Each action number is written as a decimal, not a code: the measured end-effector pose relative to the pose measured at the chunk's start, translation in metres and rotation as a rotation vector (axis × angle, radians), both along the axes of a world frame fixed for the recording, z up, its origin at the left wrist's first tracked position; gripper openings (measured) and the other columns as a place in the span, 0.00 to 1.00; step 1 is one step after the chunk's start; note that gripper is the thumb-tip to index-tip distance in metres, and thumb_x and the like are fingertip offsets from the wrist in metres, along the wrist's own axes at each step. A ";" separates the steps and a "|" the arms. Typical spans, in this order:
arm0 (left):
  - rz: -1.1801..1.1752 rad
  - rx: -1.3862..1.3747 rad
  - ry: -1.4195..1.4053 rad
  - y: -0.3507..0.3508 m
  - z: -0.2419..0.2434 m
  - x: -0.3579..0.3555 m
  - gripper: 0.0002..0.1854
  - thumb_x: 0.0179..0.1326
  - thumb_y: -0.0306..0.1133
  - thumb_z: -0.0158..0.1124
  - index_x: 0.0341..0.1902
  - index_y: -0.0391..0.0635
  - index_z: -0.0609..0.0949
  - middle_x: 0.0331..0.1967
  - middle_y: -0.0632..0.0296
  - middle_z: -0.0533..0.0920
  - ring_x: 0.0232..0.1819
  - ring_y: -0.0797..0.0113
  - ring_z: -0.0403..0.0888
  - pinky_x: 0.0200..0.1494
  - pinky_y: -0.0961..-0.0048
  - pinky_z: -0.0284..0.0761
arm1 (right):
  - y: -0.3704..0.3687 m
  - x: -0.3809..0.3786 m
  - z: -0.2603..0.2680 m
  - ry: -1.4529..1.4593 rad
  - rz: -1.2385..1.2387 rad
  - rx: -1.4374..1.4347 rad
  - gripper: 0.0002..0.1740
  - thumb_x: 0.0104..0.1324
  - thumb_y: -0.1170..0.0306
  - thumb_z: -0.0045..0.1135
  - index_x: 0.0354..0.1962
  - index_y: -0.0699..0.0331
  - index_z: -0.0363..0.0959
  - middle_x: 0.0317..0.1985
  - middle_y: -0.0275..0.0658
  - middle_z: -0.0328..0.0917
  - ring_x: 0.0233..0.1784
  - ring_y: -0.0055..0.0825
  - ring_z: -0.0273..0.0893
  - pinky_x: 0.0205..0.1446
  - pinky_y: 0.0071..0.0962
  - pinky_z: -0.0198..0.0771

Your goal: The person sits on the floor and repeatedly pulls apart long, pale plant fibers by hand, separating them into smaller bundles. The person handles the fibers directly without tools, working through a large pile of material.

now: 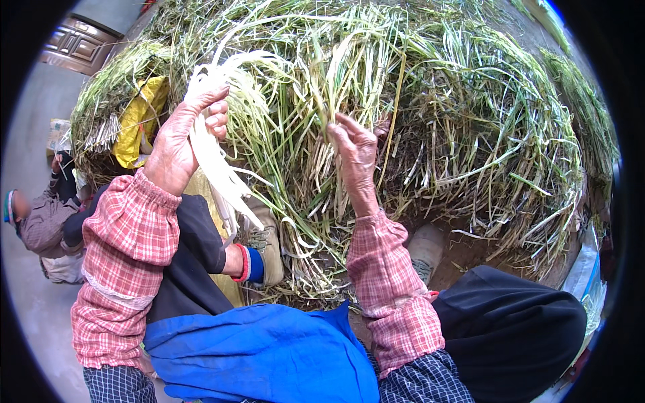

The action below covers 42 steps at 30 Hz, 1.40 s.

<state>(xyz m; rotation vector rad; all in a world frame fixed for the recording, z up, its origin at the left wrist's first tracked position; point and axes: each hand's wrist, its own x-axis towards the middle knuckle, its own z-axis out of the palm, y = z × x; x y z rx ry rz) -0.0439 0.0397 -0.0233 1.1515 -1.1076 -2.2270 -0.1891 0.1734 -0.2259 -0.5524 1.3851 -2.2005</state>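
My left hand (176, 138) is closed around a bunch of pale, flat plant stalks (214, 158). Their straight ends hang below the fist, and their long leaves curl over to the right above it. My right hand (357, 156) pinches a few thin yellowish-green stalks (323, 108) between thumb and fingers, at the near side of a large heap of cut leafy greens (478, 116). The lower ends of those stalks blend into the heap, so where they end is hard to tell. Loose greens (297, 242) trail down between my feet.
A yellow plastic sack (143, 121) is tucked into the heap's left side. Another person (50, 216) sits at the far left. My shoes (269, 247) are close to the heap, and a blue cloth (267, 347) covers my lap. Clear plastic (587, 272) lies at the right.
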 end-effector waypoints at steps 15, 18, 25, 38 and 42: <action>-0.075 -0.187 -0.126 -0.001 -0.012 0.003 0.14 0.56 0.25 0.63 0.47 0.38 0.75 0.35 0.60 0.82 0.28 0.75 0.77 0.25 0.83 0.76 | 0.003 0.029 0.036 -0.108 0.365 -0.003 0.12 0.59 0.70 0.60 0.38 0.65 0.71 0.27 0.30 0.77 0.27 0.14 0.74 0.29 0.14 0.65; -0.073 -0.242 -0.136 0.003 -0.020 -0.003 0.19 0.55 0.23 0.62 0.51 0.37 0.74 0.42 0.54 0.82 0.32 0.72 0.80 0.26 0.83 0.77 | 0.006 0.036 0.051 -0.141 0.477 -0.043 0.14 0.59 0.70 0.61 0.40 0.64 0.69 0.28 0.31 0.77 0.28 0.16 0.74 0.30 0.15 0.66; -0.129 -0.243 -0.161 0.012 -0.027 -0.010 0.21 0.54 0.23 0.62 0.53 0.36 0.73 0.43 0.54 0.82 0.39 0.71 0.82 0.30 0.82 0.77 | 0.007 0.050 0.072 -0.161 0.671 -0.135 0.13 0.57 0.77 0.61 0.40 0.68 0.69 0.31 0.34 0.77 0.31 0.18 0.75 0.39 0.19 0.71; -0.171 -0.269 -0.180 0.013 -0.034 -0.005 0.13 0.48 0.22 0.68 0.39 0.40 0.79 0.28 0.67 0.80 0.26 0.77 0.77 0.26 0.82 0.73 | 0.005 0.055 0.083 -0.252 0.824 -0.086 0.18 0.56 0.70 0.62 0.44 0.64 0.72 0.35 0.31 0.78 0.36 0.14 0.74 0.40 0.16 0.67; -0.224 -0.296 -0.163 0.013 -0.032 -0.004 0.14 0.47 0.22 0.69 0.39 0.40 0.77 0.28 0.65 0.79 0.25 0.76 0.78 0.24 0.82 0.74 | 0.003 0.045 0.078 -0.141 0.702 -0.032 0.19 0.60 0.58 0.55 0.41 0.65 0.73 0.28 0.31 0.77 0.29 0.14 0.73 0.28 0.14 0.65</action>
